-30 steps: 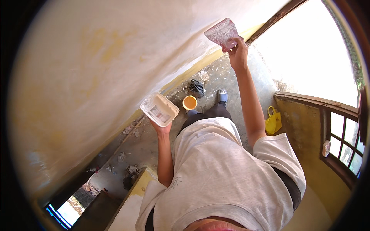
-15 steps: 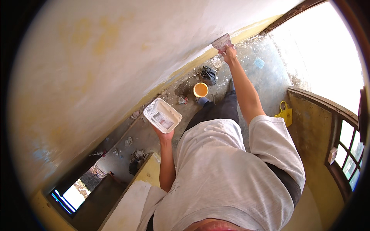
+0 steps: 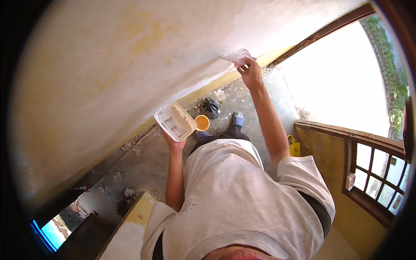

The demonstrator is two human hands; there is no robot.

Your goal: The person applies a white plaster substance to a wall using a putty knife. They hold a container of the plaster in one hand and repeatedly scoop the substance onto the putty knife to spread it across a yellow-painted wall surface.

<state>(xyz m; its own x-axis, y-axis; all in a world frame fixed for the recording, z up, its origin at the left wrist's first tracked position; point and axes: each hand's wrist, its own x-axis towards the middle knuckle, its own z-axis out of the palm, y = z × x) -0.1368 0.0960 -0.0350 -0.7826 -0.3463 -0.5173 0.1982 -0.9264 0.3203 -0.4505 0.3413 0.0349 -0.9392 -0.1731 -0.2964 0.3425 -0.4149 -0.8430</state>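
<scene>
My left hand (image 3: 174, 142) holds a white rectangular plastic tub (image 3: 190, 125) from below, its fingers partly hidden under it. Whitish paste coats the tub's inner walls and bottom. Out at the end of my stretched right arm, my right hand (image 3: 251, 74) grips a wide, flat putty spreader (image 3: 236, 56) smeared with whitish material. The spreader's blade lies close against the wall (image 3: 108, 82); whether its whole edge touches I cannot tell. White filler covers much of that wall, with yellow patches showing through and a yellow strip along its foot.
An orange-yellow bucket (image 3: 202, 123) and a black plastic bag (image 3: 211, 108) stand on the debris-strewn floor near my feet. A yellow bag (image 3: 294, 146) rests by the low wall at right. Beyond lie a bright doorway and a paned window (image 3: 381, 169). A pale-topped ledge (image 3: 125, 238) is at lower left.
My right hand has gone up and left along the wall with the spreader, whose blade now lies flatter. The tub has shifted slightly left and up. The whole view has shifted too.
</scene>
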